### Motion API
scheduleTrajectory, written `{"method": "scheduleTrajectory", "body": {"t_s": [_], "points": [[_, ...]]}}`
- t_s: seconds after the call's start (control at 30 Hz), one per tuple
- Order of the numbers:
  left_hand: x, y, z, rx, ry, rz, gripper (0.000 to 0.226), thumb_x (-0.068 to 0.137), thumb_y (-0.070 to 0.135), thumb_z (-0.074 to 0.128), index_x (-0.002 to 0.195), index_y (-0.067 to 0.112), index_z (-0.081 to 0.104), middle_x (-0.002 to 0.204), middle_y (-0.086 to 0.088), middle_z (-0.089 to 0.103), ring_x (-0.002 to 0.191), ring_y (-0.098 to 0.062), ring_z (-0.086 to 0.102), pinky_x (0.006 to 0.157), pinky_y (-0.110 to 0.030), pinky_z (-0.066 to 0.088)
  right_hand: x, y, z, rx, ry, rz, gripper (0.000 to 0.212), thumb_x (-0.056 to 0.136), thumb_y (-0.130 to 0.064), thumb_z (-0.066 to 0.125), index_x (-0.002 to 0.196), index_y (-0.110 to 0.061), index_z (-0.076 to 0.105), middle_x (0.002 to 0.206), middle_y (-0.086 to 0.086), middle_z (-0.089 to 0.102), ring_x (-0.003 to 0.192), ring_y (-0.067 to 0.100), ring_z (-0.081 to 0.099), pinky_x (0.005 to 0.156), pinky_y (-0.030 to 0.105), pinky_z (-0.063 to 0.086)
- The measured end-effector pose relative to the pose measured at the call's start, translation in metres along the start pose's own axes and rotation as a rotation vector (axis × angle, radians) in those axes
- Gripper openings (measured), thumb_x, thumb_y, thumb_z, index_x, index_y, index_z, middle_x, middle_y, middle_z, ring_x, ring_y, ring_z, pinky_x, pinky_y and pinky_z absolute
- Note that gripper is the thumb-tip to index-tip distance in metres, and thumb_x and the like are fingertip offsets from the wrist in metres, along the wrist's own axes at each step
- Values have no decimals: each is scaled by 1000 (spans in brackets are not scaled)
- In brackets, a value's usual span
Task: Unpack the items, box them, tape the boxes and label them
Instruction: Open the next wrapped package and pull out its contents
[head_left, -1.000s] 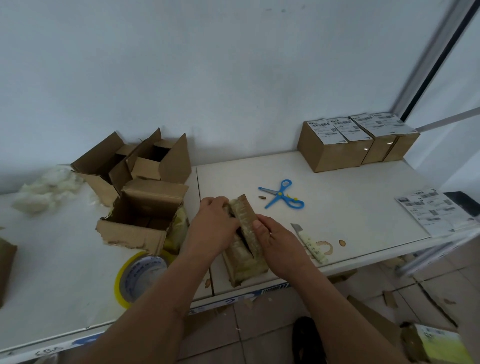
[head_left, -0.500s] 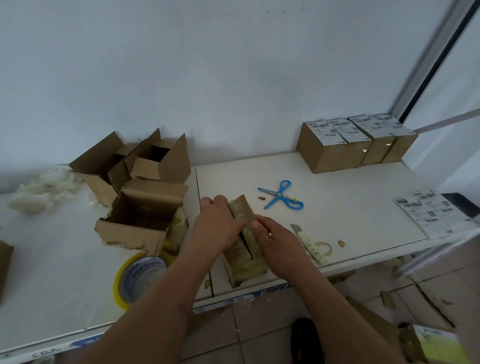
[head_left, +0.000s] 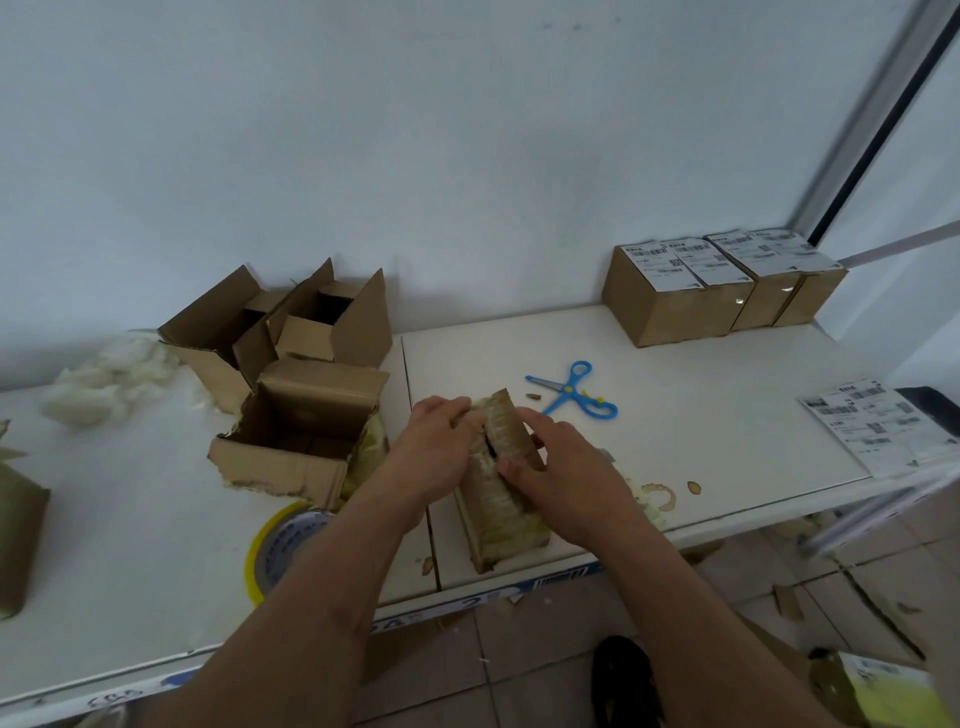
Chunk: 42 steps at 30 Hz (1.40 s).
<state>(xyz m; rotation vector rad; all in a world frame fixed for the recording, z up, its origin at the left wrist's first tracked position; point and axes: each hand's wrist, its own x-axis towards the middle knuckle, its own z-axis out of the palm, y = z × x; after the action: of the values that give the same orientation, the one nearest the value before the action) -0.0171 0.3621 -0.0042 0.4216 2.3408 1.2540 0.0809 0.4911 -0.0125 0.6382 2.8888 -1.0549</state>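
Observation:
A tape-wrapped brown parcel (head_left: 498, 514) lies on the white table (head_left: 701, 405) near its front edge, with a dark slit open along its top. My left hand (head_left: 434, 454) grips the parcel's left top edge, fingers curled over it. My right hand (head_left: 563, 475) holds the right side, thumb at the slit and fingers over the far edge. Three open cardboard boxes stand to the left; the nearest one (head_left: 298, 436) has torn flaps. Several taped and labelled boxes (head_left: 722, 288) line the back right.
Blue scissors (head_left: 574, 392) lie just behind the parcel. A yellow tape roll (head_left: 283, 545) sits at the front left, under my left forearm. A label sheet (head_left: 880, 423) rests at the right edge. White stuffing (head_left: 106, 376) is heaped at the far left. Cardboard scraps litter the floor.
My right hand has slid up over the parcel's right side, covering the utility knife that lay beside it. The slit in the parcel's top looks a little wider.

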Motion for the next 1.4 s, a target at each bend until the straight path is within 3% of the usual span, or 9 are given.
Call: {"method": "scheduleTrajectory", "body": {"t_s": [0.13, 0.37, 0.5, 0.87, 0.97, 1.1, 1.23, 1.3, 1.4], "points": [[2, -2, 0, 105, -14, 62, 43, 106, 31, 35, 147, 19, 41, 151, 2, 32, 135, -14, 35, 113, -32, 30, 3, -7, -6, -166, -20, -3, 57, 94, -51, 48, 146, -34, 34, 134, -1, 48, 121, 19, 51, 97, 39, 46], [-1, -2, -2, 111, -39, 95, 41, 108, 26, 29, 144, 16, 43, 143, 2, 40, 130, -13, 38, 115, -39, 32, 10, -19, -6, -253, -50, 34, 43, 90, -46, 48, 129, -29, 45, 118, 3, 50, 98, 21, 57, 83, 39, 51], [-2, -1, -2, 119, -14, 102, 40, 107, 27, 29, 143, 18, 45, 140, 3, 42, 125, -11, 42, 113, -34, 33, 12, -23, -1, -295, -21, 43, 41, 86, -39, 53, 121, -21, 44, 112, 5, 47, 87, 22, 55, 68, 33, 41], [2, -5, 4, 208, 14, 120, 44, 106, 35, 32, 146, 21, 42, 145, 6, 38, 124, -12, 44, 110, -38, 37, 14, -23, -1, -216, 71, 44, 24, 92, -37, 46, 98, -16, 55, 87, 1, 55, 81, 18, 53, 67, 29, 39], [2, -6, 9, 249, 33, 118, 51, 102, 42, 41, 149, 22, 37, 149, 5, 31, 123, -13, 44, 102, -29, 36, 12, -19, -7, -134, 58, 65, 23, 94, -33, 43, 91, -14, 56, 82, 1, 57, 78, 19, 54, 66, 30, 43], [1, -7, 11, 257, 72, 86, 69, 89, 49, 61, 147, 23, 36, 147, 4, 29, 120, -14, 46, 104, -35, 42, 8, -13, -26, 128, 64, 106, 28, 97, -17, 41, 70, -16, 49, 66, -1, 48, 63, 16, 46, 54, 28, 39], [1, -1, 11, 244, 103, 49, 70, 80, 39, 73, 140, 25, 40, 141, 3, 34, 106, -12, 46, 94, -33, 46, 9, -2, -32, 375, -83, 271, 16, 95, -6, 50, 102, 2, 62, 105, 18, 63, 91, 25, 62, 83, 38, 55], [1, 3, 11, 221, 109, 25, 63, 81, 31, 69, 137, 25, 41, 137, 1, 36, 103, -15, 48, 89, -34, 48, 8, 5, -34, 474, -96, 274, 24, 95, -15, 52, 107, 3, 63, 108, 22, 64, 88, 25, 60, 81, 43, 55], [-1, 6, 9, 142, 107, 13, 52, 86, 30, 62, 135, 26, 43, 133, 1, 38, 104, -18, 50, 88, -36, 50, 8, 10, -29, 425, -126, 306, 21, 96, -17, 49, 101, -4, 65, 96, 14, 63, 81, 21, 56, 68, 34, 48]]}}
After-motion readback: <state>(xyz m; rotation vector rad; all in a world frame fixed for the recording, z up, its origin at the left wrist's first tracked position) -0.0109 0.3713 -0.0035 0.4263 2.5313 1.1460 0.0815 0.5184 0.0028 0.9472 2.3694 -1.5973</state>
